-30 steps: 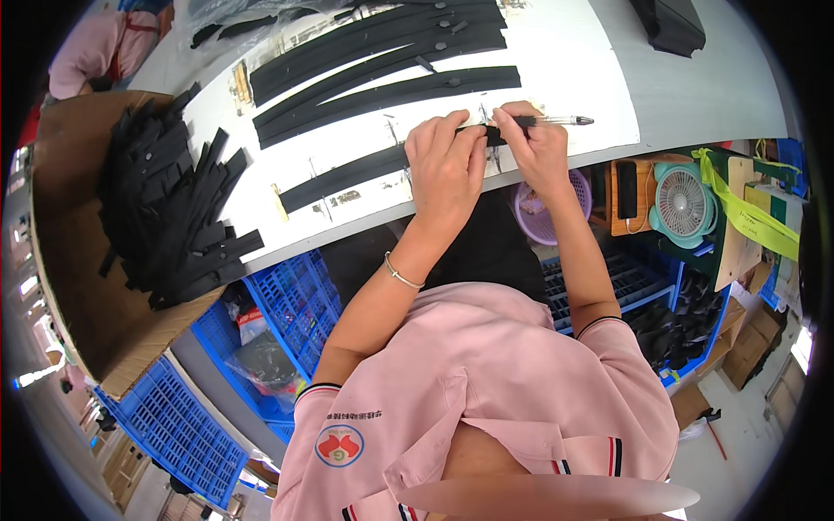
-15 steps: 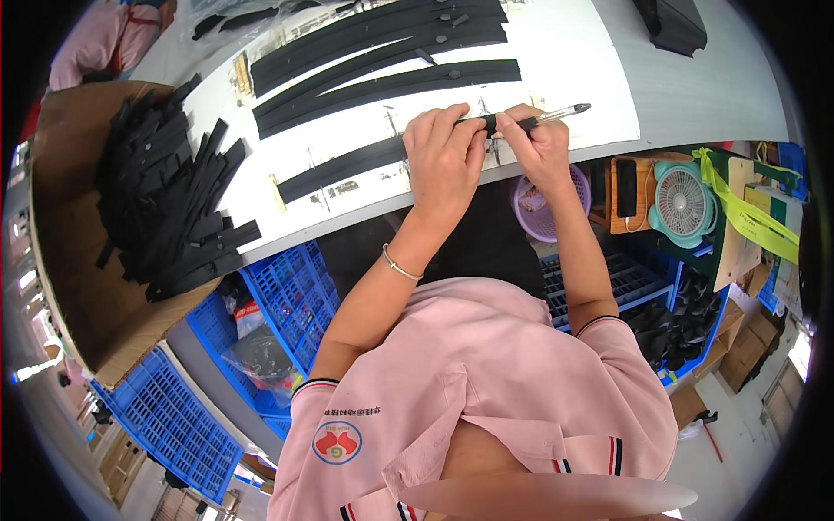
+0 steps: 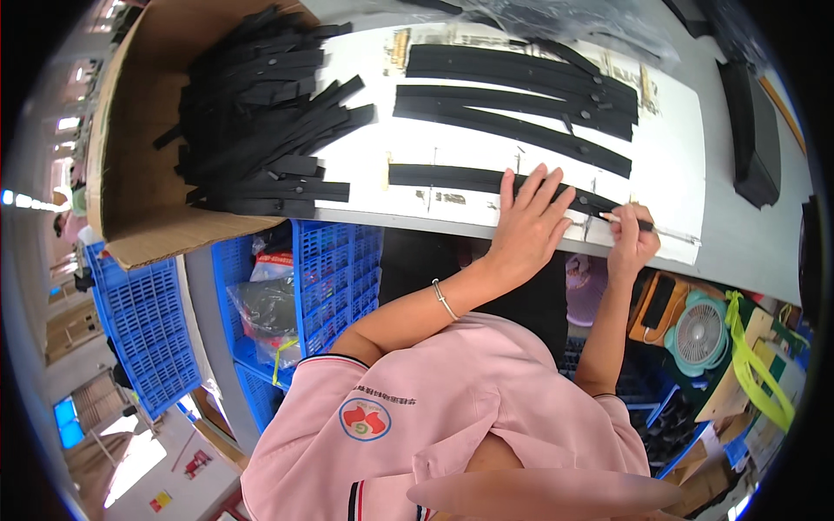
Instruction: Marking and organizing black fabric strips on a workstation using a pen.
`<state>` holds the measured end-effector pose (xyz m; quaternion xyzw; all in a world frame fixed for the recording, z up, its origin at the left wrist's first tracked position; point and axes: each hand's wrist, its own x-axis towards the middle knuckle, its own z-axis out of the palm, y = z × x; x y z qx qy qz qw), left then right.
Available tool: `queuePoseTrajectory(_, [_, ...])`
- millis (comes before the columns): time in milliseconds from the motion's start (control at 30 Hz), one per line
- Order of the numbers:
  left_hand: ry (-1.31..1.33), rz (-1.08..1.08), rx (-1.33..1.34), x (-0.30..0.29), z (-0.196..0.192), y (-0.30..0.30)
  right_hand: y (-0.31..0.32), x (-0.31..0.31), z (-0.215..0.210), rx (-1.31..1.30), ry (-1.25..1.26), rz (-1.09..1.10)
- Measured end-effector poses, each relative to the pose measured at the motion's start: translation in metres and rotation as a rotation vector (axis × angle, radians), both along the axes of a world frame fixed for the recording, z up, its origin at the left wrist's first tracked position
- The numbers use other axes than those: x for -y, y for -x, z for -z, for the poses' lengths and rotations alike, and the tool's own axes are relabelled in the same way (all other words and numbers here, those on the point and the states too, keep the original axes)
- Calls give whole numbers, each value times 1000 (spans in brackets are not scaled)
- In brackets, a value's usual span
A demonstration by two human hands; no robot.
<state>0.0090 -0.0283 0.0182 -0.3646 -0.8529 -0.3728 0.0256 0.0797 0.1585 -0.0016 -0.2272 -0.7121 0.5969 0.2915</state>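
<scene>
A long black strip (image 3: 452,177) lies along the near edge of the white table (image 3: 452,52). My left hand (image 3: 532,221) presses flat on its right part, fingers spread. My right hand (image 3: 632,240) sits just to the right, gripping a thin pen-like tool (image 3: 625,220) whose tip touches the strip's right end. Two more long black strips (image 3: 512,122) lie farther back on the table.
An open cardboard box (image 3: 130,174) at the left holds several short black strips (image 3: 261,113). Blue plastic crates (image 3: 339,278) stand under the table. A small green fan (image 3: 700,334) and a purple bowl (image 3: 580,278) sit low at the right. A black case (image 3: 749,130) lies far right.
The view has swung left, so the table and box now fill the upper frame. My left hand has flattened onto the strip. My right hand stays beside it with the tool.
</scene>
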Motion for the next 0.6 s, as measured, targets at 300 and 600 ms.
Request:
queuePoseTrajectory(300, [15, 33, -81, -35, 11, 87, 10, 2, -1, -47, 37, 46])
queuePoseTrajectory(600, [87, -376, -284, 118, 15, 128, 11, 2, -2, 43, 27, 48])
